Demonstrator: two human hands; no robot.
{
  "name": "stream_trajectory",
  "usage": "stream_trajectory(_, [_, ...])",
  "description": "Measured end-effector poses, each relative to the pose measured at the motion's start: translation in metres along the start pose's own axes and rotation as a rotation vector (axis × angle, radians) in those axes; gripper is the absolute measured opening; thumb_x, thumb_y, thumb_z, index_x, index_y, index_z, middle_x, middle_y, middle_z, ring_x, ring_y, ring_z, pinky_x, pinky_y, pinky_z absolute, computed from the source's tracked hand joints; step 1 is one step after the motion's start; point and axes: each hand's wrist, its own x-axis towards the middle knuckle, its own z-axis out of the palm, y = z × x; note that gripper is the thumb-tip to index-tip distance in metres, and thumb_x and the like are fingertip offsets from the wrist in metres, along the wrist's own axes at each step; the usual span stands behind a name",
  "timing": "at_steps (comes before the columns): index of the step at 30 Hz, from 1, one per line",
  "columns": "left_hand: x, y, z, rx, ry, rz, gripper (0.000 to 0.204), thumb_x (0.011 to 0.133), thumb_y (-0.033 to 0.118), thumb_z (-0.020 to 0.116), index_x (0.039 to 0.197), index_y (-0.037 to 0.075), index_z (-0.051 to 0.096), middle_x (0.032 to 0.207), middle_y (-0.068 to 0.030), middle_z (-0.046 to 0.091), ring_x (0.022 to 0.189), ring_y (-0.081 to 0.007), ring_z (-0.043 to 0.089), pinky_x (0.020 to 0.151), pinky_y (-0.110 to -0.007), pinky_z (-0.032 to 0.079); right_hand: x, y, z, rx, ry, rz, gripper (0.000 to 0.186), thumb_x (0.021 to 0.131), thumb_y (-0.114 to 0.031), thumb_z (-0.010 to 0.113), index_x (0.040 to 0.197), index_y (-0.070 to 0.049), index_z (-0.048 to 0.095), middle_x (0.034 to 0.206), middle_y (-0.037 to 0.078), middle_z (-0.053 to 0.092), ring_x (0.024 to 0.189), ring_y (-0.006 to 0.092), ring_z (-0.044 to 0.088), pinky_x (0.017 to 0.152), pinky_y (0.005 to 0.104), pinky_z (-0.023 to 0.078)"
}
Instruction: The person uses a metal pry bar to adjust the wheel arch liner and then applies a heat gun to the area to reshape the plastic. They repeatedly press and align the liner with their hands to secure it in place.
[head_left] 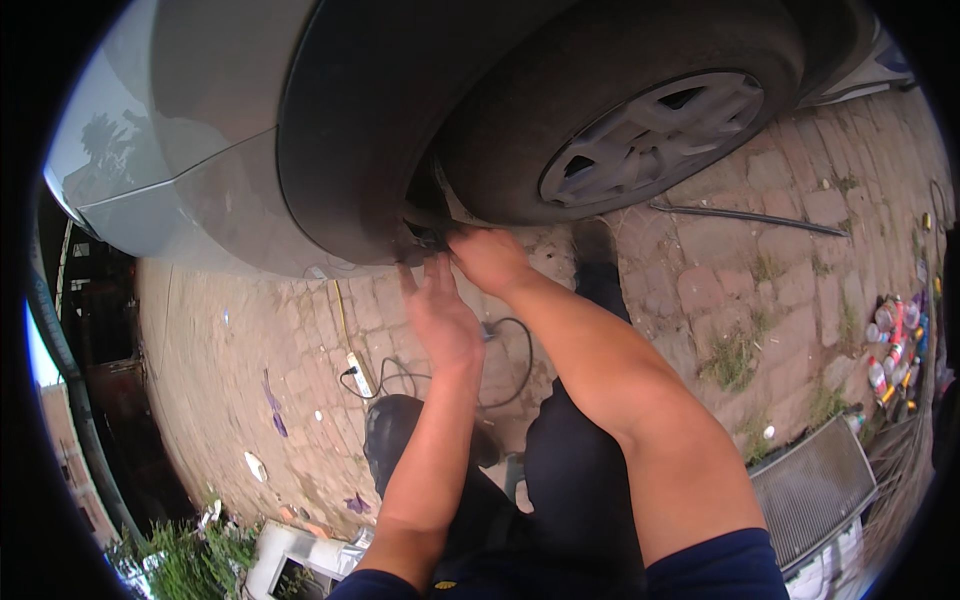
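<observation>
My left hand point(441, 318) reaches up with its fingers stretched out, their tips at the lower edge of the car's black wheel-arch trim point(330, 140). Beside it, my right hand point(490, 259) reaches into the gap between that trim and the tyre point(500, 140). Its fingertips are hidden there, so whatever they touch does not show. A small dark opening point(422, 235) lies in the trim just above both hands. The wheel point(655, 140) has a grey spoked cover, and the silver bumper point(215, 215) curves off to the left.
A white power strip point(359, 375) with a yellow cord and black cables lies on the brick paving left of my arms. A dark metal bar point(755, 217) lies right of the wheel. Bottles point(890, 350) and a radiator-like panel point(815, 490) are at far right.
</observation>
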Motion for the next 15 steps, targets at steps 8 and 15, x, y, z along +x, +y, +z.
stream_trajectory(8, [0.014, 0.016, -0.001, -0.312, 0.287, -0.211, 0.057, 0.109, 0.036, 0.052, 0.153, 0.003, 0.040, 0.165, -0.0319, 0.034, 0.156, -0.0441, 0.038, 0.131, -0.051, 0.028, -0.003, -0.002, -0.001, -0.062, 0.028, 0.050, 0.023, 0.098, -0.029, 0.069, 0.105, -0.008, 0.075, 0.112, 0.015, 0.076, 0.101, 0.0404, 0.074, 0.087, 0.0529, 0.060])
stream_trajectory(15, [0.025, 0.027, -0.012, -0.385, 0.273, -0.300, 0.069, 0.110, 0.039, 0.051, 0.157, -0.009, 0.034, 0.170, -0.0298, 0.030, 0.161, -0.0422, 0.029, 0.134, -0.051, 0.020, -0.001, 0.004, 0.008, -0.169, 0.108, -0.015, 0.026, 0.100, -0.033, 0.070, 0.107, -0.009, 0.075, 0.108, 0.014, 0.077, 0.097, 0.0377, 0.075, 0.083, 0.0523, 0.061])
